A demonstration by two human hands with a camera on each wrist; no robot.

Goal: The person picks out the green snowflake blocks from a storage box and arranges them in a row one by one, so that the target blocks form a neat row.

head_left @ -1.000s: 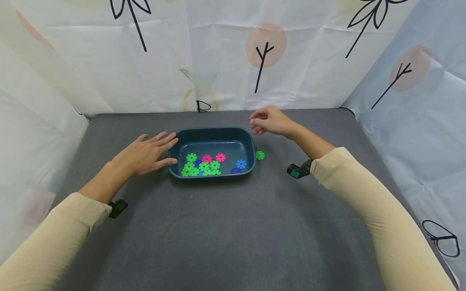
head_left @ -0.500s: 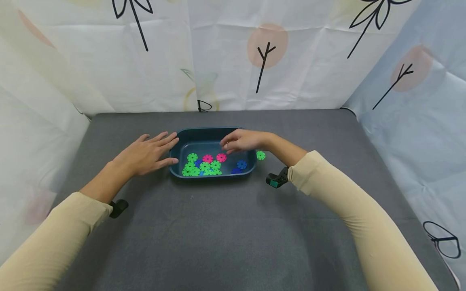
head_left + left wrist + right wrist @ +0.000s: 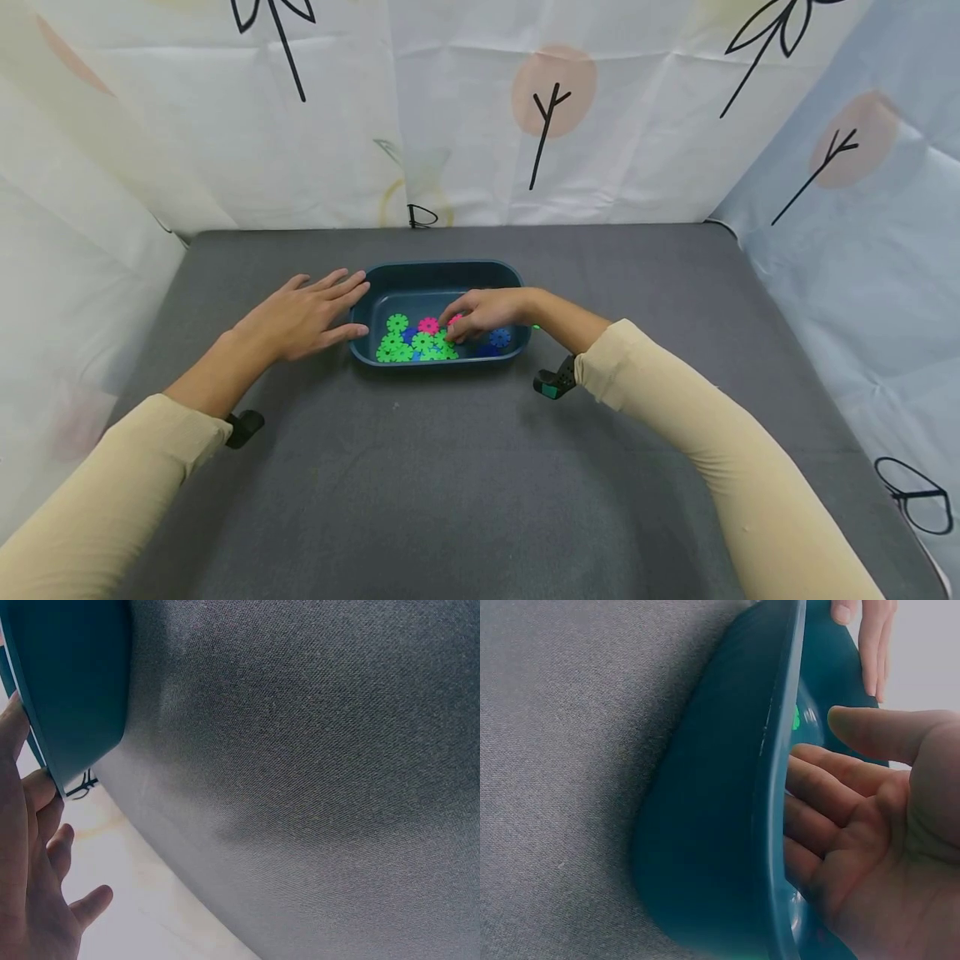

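Observation:
In the head view, a dark blue tray [image 3: 408, 281] holds several notched plastic discs: green discs [image 3: 397, 322] piled front left, pink discs [image 3: 428, 325] behind them, blue discs [image 3: 499, 337] at the right. My left hand [image 3: 300, 321] rests on the tray's left end, fingers spread straight over the rim. Reaching in from the right, my right hand [image 3: 487, 310] has its fingertips down at the green and pink discs. The right wrist view shows thumb and fingers of the right hand [image 3: 877, 817] apart, nothing seen between them; the fingertips are hidden behind the tray wall [image 3: 705, 795].
One green disc [image 3: 536, 327] lies outside the tray by its right end, mostly covered by the right wrist. The tray stands on a grey cloth-covered table [image 3: 450, 467]. Printed white curtains [image 3: 465, 125] hang behind and at both sides.
My right hand has moved from beyond the tray's right back corner leftward and down into the tray, reaching the discs. The left hand has stayed on the rim.

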